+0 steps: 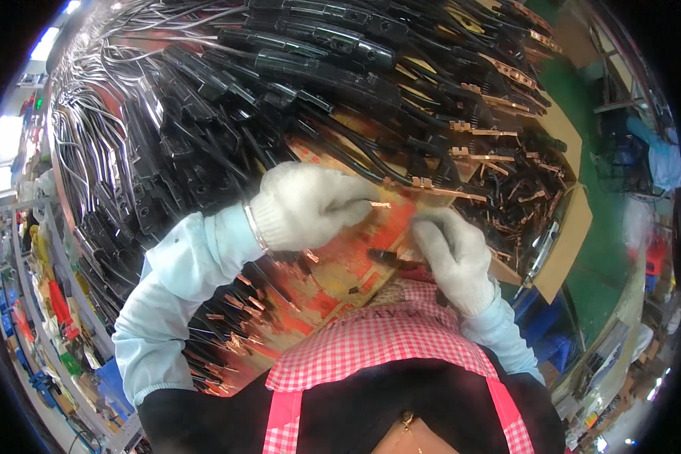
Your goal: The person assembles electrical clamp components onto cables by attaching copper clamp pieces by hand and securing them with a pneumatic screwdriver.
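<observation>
My left hand (306, 206), in a white knitted glove, reaches over the work surface with its fingers pinched together. A small copper-coloured terminal (381, 204) sticks out from its fingertips. To the right, my right hand (455, 261), gloved the same way, is closed with bent fingers; whatever they hold, if anything, is hidden. Beside it lies a dark, slim piece (392, 259), its kind unclear. Just beyond both hands, a black cable (371, 155) ends in a copper clamp part (439, 188).
Black cables with long plastic housings (318, 60) are heaped across the far side and left. An open cardboard box (571, 246) at the right holds many copper-ended pieces (518, 181). Bare copper wire ends (238, 340) lie at the near left. The worn orange-red tabletop (340, 261) shows between.
</observation>
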`<state>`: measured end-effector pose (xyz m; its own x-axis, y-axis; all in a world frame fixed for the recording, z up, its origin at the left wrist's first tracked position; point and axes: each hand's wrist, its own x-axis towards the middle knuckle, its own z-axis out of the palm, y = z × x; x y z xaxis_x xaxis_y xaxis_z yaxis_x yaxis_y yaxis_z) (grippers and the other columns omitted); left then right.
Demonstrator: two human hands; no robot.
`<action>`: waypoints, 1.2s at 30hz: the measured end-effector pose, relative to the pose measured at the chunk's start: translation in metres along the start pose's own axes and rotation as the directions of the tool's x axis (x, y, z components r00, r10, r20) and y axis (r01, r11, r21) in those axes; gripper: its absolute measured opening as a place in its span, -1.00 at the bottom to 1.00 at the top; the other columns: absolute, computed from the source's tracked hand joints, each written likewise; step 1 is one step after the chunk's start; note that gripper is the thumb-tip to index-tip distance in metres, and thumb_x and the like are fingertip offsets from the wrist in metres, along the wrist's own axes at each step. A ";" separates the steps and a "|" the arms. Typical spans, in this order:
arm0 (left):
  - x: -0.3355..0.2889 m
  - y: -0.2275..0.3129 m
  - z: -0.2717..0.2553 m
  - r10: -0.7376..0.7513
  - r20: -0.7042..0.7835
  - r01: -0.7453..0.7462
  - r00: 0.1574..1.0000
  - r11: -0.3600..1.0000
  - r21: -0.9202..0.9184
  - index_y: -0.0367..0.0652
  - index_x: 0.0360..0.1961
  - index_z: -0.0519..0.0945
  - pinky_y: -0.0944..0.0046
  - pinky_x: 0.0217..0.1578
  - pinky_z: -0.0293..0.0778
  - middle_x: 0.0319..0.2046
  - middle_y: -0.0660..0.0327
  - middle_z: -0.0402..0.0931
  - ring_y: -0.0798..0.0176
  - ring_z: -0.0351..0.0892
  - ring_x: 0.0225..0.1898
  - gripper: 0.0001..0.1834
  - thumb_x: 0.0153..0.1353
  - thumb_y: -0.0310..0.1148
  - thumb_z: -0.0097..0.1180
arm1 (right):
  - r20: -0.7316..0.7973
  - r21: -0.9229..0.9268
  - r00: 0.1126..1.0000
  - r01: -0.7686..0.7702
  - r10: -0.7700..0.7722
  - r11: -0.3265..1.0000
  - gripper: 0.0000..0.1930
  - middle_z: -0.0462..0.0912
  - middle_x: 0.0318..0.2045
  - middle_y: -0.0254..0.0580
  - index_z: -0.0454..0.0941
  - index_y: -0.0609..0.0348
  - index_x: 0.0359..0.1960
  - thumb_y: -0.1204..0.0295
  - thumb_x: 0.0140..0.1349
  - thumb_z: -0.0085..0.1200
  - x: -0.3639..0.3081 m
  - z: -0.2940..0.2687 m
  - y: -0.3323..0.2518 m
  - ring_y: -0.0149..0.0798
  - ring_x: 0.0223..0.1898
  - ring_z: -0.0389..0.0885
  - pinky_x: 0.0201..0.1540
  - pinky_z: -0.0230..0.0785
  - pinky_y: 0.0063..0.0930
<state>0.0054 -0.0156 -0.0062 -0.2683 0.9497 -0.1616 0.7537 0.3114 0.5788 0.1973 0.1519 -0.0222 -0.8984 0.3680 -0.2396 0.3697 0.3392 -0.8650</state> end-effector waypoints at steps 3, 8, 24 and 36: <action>-0.001 -0.001 -0.005 0.006 -0.011 -0.008 1.000 0.977 -0.213 -0.11 -0.07 0.71 0.20 -0.23 0.60 -0.31 0.07 0.70 0.09 0.74 -0.26 -0.75 0.30 -0.28 0.17 | -0.038 -0.193 0.968 0.235 -0.247 0.953 -0.79 0.60 -0.22 -0.09 0.68 0.09 -0.13 0.41 0.19 0.24 0.000 -0.004 -0.003 -0.08 -0.24 0.66 -0.20 0.52 -0.29; 0.001 0.001 -0.010 -0.012 0.083 0.033 0.997 0.964 -0.263 -0.14 -0.08 0.70 0.22 -0.24 0.59 -0.33 0.07 0.70 0.11 0.73 -0.29 -0.75 0.31 -0.28 0.15 | 0.027 -0.436 0.831 0.510 -0.556 0.741 -0.70 0.59 -0.25 -0.15 0.68 0.01 -0.13 0.28 0.08 0.33 0.013 0.010 -0.001 -0.10 -0.33 0.63 -0.31 0.52 -0.28; 0.000 0.000 -0.011 -0.084 0.241 0.135 0.967 0.970 -0.204 -0.10 -0.15 0.72 0.20 -0.34 0.56 -0.42 0.06 0.66 0.10 0.70 -0.38 -0.78 0.29 -0.26 0.17 | -0.021 -0.378 0.869 0.451 -0.495 0.808 -0.60 0.61 -0.30 -0.17 0.65 0.01 -0.06 0.30 0.02 0.38 0.027 0.024 0.005 -0.05 -0.32 0.66 -0.29 0.53 -0.23; 0.005 0.006 -0.018 -0.175 0.333 0.249 0.926 0.950 -0.191 -0.11 -0.29 0.71 0.20 -0.39 0.51 -0.54 0.08 0.58 0.14 0.60 -0.50 -0.79 0.26 -0.23 0.13 | 0.139 -0.480 0.720 0.650 -0.680 0.590 -0.60 0.55 -0.40 -0.24 0.60 0.05 -0.12 0.34 -0.06 0.35 0.042 0.023 0.005 -0.13 -0.40 0.61 -0.40 0.47 -0.24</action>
<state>-0.0021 -0.0095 0.0105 -0.1809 0.8364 -0.5174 0.5341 0.5253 0.6624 0.1557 0.1497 -0.0470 -0.9311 -0.0860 0.3544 -0.2518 0.8545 -0.4543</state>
